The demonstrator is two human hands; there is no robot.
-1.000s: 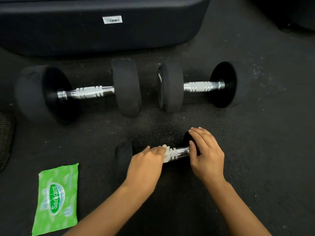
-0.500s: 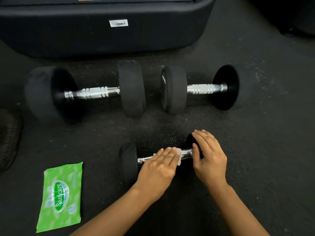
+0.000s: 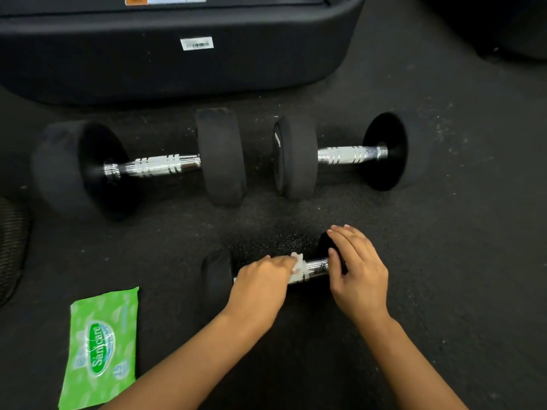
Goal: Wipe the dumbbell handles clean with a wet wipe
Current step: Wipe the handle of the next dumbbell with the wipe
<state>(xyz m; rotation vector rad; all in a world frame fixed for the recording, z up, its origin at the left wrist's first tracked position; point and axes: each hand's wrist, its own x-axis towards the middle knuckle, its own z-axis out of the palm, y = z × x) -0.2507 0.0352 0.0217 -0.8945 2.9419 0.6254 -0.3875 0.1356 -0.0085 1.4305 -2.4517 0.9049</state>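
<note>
A small black dumbbell [image 3: 316, 268] with a chrome handle lies on the floor in front of me. My left hand [image 3: 260, 287] is wrapped over the handle with a white wet wipe [image 3: 297, 269] bunched under its fingers. My right hand [image 3: 358, 273] rests on the right weight head and holds it still. Two bigger dumbbells lie further back, side by side: the left big dumbbell [image 3: 154, 165] and the right big dumbbell [image 3: 349, 153], both with bare chrome handles.
A green pack of wet wipes [image 3: 100, 347] lies flat at the lower left. A large black machine base [image 3: 177, 54] runs along the top. A dark ribbed object [image 3: 11, 247] sits at the left edge. The floor is dark speckled rubber.
My left hand has slid the wipe right along the small dumbbell's handle and partly back to the left. My right hand has stayed on the right weight head.
</note>
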